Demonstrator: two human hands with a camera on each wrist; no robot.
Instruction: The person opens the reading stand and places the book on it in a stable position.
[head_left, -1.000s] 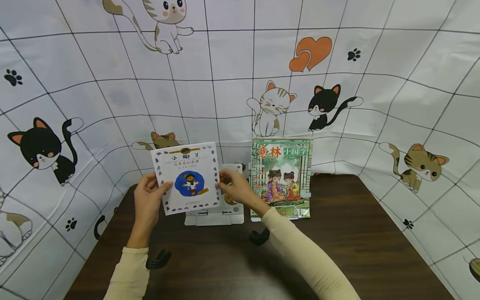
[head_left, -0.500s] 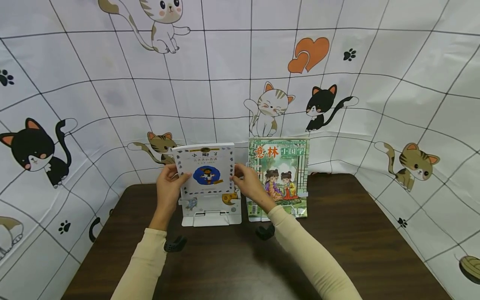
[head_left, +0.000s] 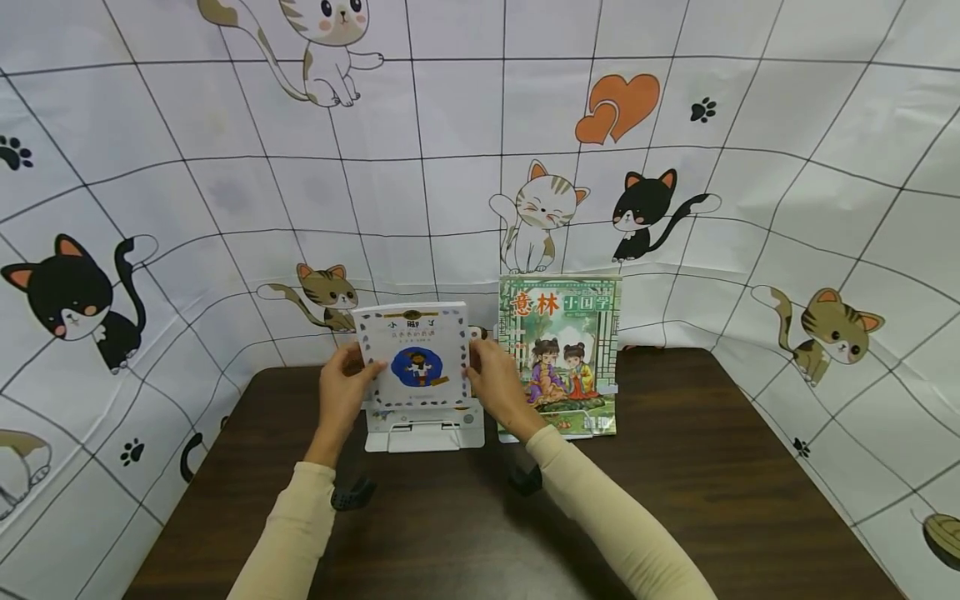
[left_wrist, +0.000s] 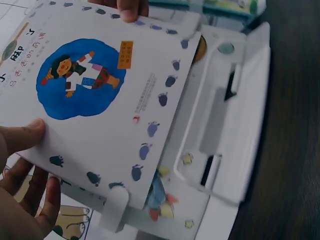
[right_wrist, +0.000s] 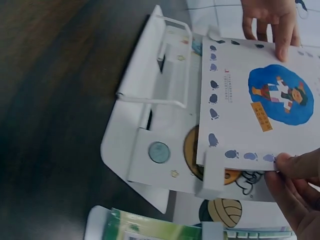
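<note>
A white picture book (head_left: 412, 396), with a blue oval picture and a border of small footprints, stands almost upright in front of a white book stand (head_left: 423, 440). On its left edge my left hand (head_left: 345, 387) pinches it, thumb on the cover and fingers behind. My right hand (head_left: 498, 383) pinches the opposite edge. In the right wrist view, the book's lower part lies over the stand's cartoon-printed back plate, close by a white side clip (right_wrist: 214, 172). The stand's wire holder (left_wrist: 192, 145) shows below the bottom edge of the book.
A green illustrated magazine (head_left: 573, 350) leans upright on a second stand, just right of my right hand. The dark wooden table (head_left: 675, 500) extends in front. Behind, a white gridded cloth (head_left: 450, 200) printed with cats hangs as a backdrop.
Both hands have carried the book rightward to the front of the stand and straightened it from its tilt. Over the last half second, it has moved lower against the stand.
</note>
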